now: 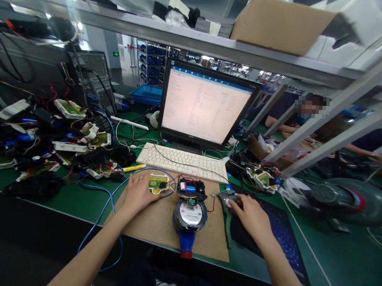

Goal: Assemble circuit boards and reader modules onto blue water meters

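Note:
My left hand (138, 194) has its thumb and fingers closed around a green circuit board in a white frame (155, 182). Thin wires run from the board to a round meter (189, 213) with a blue pipe body, which lies on a brown cardboard sheet (155, 227). Its black box (199, 190) is open, showing a blue cylindrical battery (190, 188). To the right, my right hand (250, 213) has its fingers closed on a grey tool with a green handle (227, 229), perhaps pliers; its exact kind is partly hidden.
Behind the meter are a white keyboard (183, 160) and a monitor (208, 105). Loose boards and wires (90, 149) pile up at left, beside a blue cable (112, 196). A dark mouse pad (282, 235) and a large grey-green tool (352, 200) lie right. A person (283, 112) sits beyond.

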